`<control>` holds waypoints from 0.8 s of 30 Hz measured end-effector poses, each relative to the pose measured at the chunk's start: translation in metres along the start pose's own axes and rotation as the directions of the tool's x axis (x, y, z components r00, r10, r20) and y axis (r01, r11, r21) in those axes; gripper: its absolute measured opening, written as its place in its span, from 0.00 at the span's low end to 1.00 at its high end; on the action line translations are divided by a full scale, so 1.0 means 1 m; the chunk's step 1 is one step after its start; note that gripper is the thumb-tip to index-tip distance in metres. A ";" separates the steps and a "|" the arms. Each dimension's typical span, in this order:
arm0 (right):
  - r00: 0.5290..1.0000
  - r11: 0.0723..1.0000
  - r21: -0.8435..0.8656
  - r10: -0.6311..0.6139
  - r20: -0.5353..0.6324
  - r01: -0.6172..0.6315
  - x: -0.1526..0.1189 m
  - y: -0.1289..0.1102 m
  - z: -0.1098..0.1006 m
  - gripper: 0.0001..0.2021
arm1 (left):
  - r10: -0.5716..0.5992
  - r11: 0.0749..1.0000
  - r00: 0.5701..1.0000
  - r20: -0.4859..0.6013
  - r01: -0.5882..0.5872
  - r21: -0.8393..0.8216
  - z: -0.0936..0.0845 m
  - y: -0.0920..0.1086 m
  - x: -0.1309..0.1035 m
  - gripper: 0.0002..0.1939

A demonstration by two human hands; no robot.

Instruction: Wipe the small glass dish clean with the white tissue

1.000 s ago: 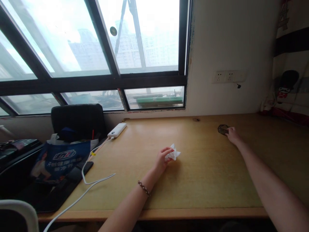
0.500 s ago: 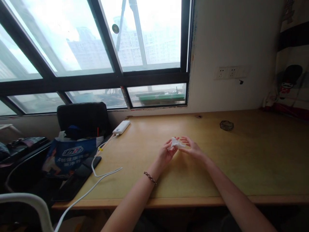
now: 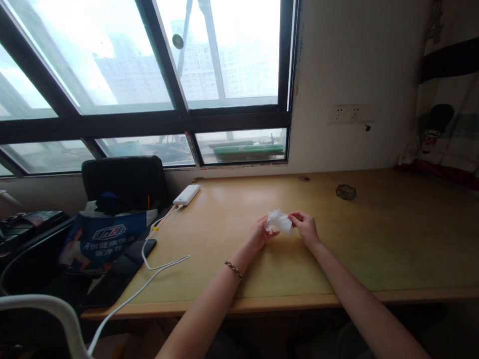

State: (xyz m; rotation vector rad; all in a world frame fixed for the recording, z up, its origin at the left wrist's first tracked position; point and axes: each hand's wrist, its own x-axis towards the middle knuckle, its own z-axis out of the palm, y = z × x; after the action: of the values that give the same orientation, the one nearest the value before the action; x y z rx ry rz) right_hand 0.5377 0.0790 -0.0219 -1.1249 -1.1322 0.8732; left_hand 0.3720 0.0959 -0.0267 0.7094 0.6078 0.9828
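Observation:
A crumpled white tissue [image 3: 280, 222] is stretched between my two hands, above the wooden table [image 3: 239, 279]. My left hand [image 3: 259, 234] grips its left edge, with the fingers partly behind it. On the other side my right hand [image 3: 305, 227] pinches the right edge between thumb and fingers. The tissue is partly spread, with wrinkles across it. A braided bracelet [image 3: 234, 270] circles my left wrist.
A white power bank [image 3: 186, 195] with a white cable [image 3: 164, 269] lies at the table's left edge. Farther back on the right is a glass ashtray [image 3: 346, 192]. A blue bag [image 3: 108, 239] sits on the black chair [image 3: 125, 182] to the left.
The tissue was bunched up small and now spreads wider. My right hand has moved slightly right and gone from open fingers to a pinch on the tissue's edge.

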 end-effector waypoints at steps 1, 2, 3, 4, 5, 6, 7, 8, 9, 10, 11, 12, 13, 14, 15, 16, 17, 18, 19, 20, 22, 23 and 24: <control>1.000 1.000 -0.024 -0.008 -0.018 0.007 0.000 0.001 -0.001 0.16 | -0.006 1.000 1.000 -0.007 0.006 0.018 0.001 0.000 0.000 0.17; 0.999 0.998 -0.063 -0.027 -0.039 0.024 0.000 0.001 -0.002 0.16 | -0.009 0.999 1.000 -0.015 0.010 0.040 0.003 0.000 0.000 0.19; 0.996 0.991 -0.126 -0.062 -0.059 0.054 0.000 0.001 -0.003 0.16 | -0.010 0.998 1.000 -0.023 0.012 0.068 0.004 0.000 0.000 0.22; 0.991 0.972 -0.214 -0.114 -0.075 0.096 0.000 0.000 -0.005 0.15 | -0.007 0.995 1.000 -0.030 0.010 0.101 0.006 -0.001 -0.001 0.24; 0.980 0.935 -0.323 -0.180 -0.081 0.145 -0.001 0.000 -0.007 0.15 | 0.002 0.991 0.999 -0.038 0.003 0.136 0.007 0.000 -0.001 0.26; 0.965 0.879 -0.437 -0.250 -0.076 0.193 -0.001 -0.001 -0.009 0.14 | 0.017 0.985 0.999 -0.050 -0.009 0.171 0.008 0.000 -0.002 0.27; 0.946 0.808 -0.540 -0.319 -0.063 0.236 -0.002 -0.003 -0.010 0.13 | 0.040 0.978 0.997 -0.065 -0.026 0.205 0.009 0.000 -0.003 0.27; 0.923 0.735 -0.622 -0.381 -0.050 0.270 -0.002 -0.005 -0.012 0.12 | 0.072 0.971 0.994 -0.081 -0.051 0.234 0.009 0.001 -0.004 0.27; 0.899 0.673 -0.678 -0.436 -0.039 0.297 -0.003 -0.007 -0.014 0.12 | 0.109 0.963 0.989 -0.097 -0.081 0.259 0.010 0.001 -0.005 0.27; 0.874 0.626 -0.712 -0.484 -0.034 0.318 -0.004 -0.009 -0.015 0.12 | 0.142 0.954 0.984 -0.104 -0.108 0.280 0.010 0.002 -0.007 0.25; 0.850 0.592 -0.731 -0.525 -0.029 0.340 -0.005 -0.012 -0.015 0.12 | 0.160 0.947 0.982 -0.099 -0.124 0.297 0.011 0.002 -0.008 0.23; 0.831 0.569 -0.738 -0.556 -0.019 0.364 -0.007 -0.014 -0.015 0.12 | 0.158 0.943 0.984 -0.083 -0.125 0.310 0.013 0.003 -0.010 0.21; 0.817 0.556 -0.734 -0.576 -0.002 0.390 -0.009 -0.017 -0.014 0.12 | 0.139 0.942 0.989 -0.058 -0.114 0.314 0.015 0.003 -0.011 0.20; 0.811 0.552 -0.721 -0.585 0.023 0.419 -0.012 -0.019 -0.013 0.11 | 0.105 0.946 0.994 -0.026 -0.092 0.311 0.017 0.002 -0.013 0.19; 0.809 0.556 -0.699 -0.585 0.055 0.449 -0.015 -0.021 -0.011 0.11 | 0.068 0.952 0.998 0.004 -0.066 0.298 0.020 0.001 -0.014 0.20; 0.811 0.567 -0.670 -0.578 0.091 0.479 -0.018 -0.023 -0.008 0.10 | 0.035 0.960 0.999 0.029 -0.041 0.276 0.023 0.000 -0.015 0.20; 0.814 0.582 -0.635 -0.566 0.133 0.508 -0.020 -0.024 -0.004 0.10 | 0.010 0.969 0.999 0.046 -0.021 0.248 0.025 -0.001 -0.016 0.21; 0.816 0.599 -0.596 -0.550 0.179 0.535 -0.023 -0.024 -0.001 0.10 | -0.008 0.976 0.998 0.058 -0.005 0.219 0.027 -0.003 -0.017 0.22; 0.815 0.616 -0.556 -0.532 0.228 0.558 -0.024 -0.024 0.002 0.10 | -0.018 0.981 0.998 0.064 0.006 0.194 0.027 -0.004 -0.017 0.22; 0.813 0.633 -0.518 -0.514 0.275 0.575 -0.025 -0.024 0.006 0.10 | -0.022 0.984 0.998 0.067 0.010 0.178 0.027 -0.005 -0.017 0.22; 0.812 0.667 -0.462 -0.481 0.331 0.584 -0.026 -0.023 0.010 0.11 | -0.011 0.986 0.997 0.072 -0.002 0.168 0.024 -0.006 -0.015 0.20; 0.817 0.685 -0.447 -0.466 0.339 0.575 -0.026 -0.023 0.011 0.12 | 0.001 0.985 0.998 0.069 -0.013 0.170 0.022 -0.005 -0.014 0.18; 0.827 0.702 -0.439 -0.453 0.334 0.561 -0.026 -0.023 0.011 0.13 | 0.012 0.984 0.998 0.060 -0.022 0.174 0.020 -0.004 -0.014 0.17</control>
State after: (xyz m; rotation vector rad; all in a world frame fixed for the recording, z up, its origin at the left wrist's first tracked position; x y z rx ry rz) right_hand 0.5206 0.0520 -0.0054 -1.0681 -1.8230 0.2295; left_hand 0.3828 0.0768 -0.0159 0.8975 0.6423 0.9281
